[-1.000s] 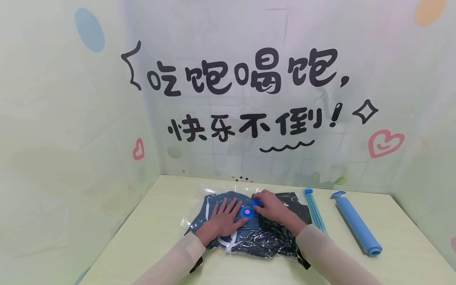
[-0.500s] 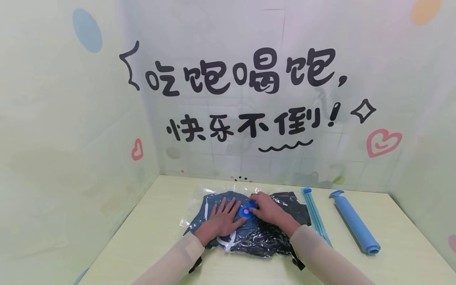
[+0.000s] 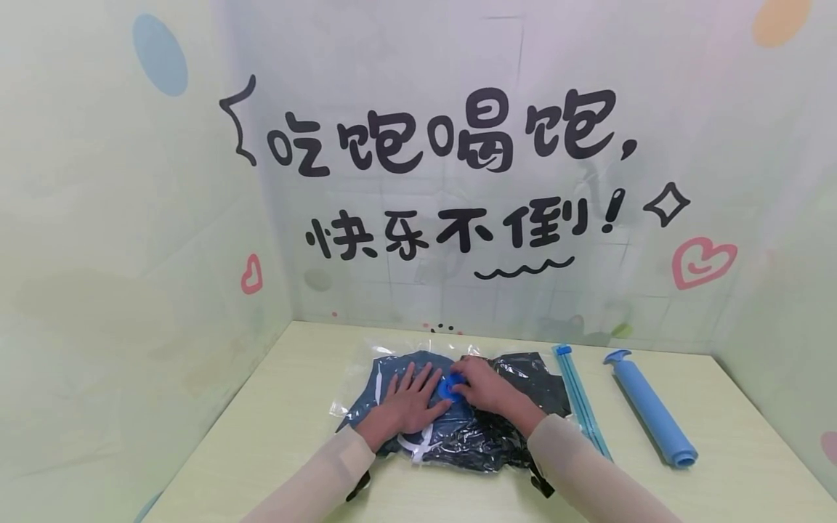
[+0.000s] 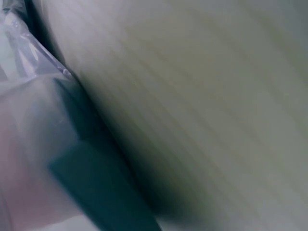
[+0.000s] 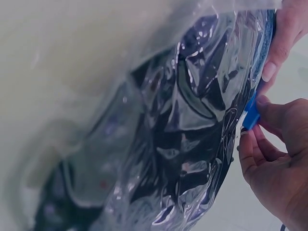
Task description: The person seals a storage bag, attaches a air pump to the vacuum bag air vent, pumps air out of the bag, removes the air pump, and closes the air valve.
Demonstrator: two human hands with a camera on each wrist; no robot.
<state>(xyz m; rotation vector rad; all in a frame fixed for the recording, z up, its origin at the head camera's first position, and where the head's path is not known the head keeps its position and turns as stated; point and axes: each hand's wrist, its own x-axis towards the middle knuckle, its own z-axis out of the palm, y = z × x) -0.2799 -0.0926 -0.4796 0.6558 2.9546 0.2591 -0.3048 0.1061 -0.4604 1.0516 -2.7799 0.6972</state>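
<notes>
A clear plastic vacuum storage bag (image 3: 497, 447) lies on the table with dark blue and black clothes inside. In the head view my left hand (image 3: 408, 408) rests on its blue side with the fingers spread, the thumb close to the round valve. My right hand (image 3: 489, 386) holds the blue valve cap (image 5: 251, 115) at the valve in the middle of the bag. From the right wrist view, the thumb and fingers pinch this cap from its sides. The pink centre of the valve is hidden now. The left wrist view is blurred and shows mostly tabletop.
Right of the bag lies a thin light-blue strip with a darker blue slider (image 3: 564, 350). Further right is a blue hand pump (image 3: 656, 410) with a T-handle. The pale wooden table (image 3: 261, 407) meets printed cloth walls (image 3: 418, 305) at the back and sides.
My right hand has moved a little left with the blue cap, from beside the valve to over it. My left hand has stayed in place on the bag.
</notes>
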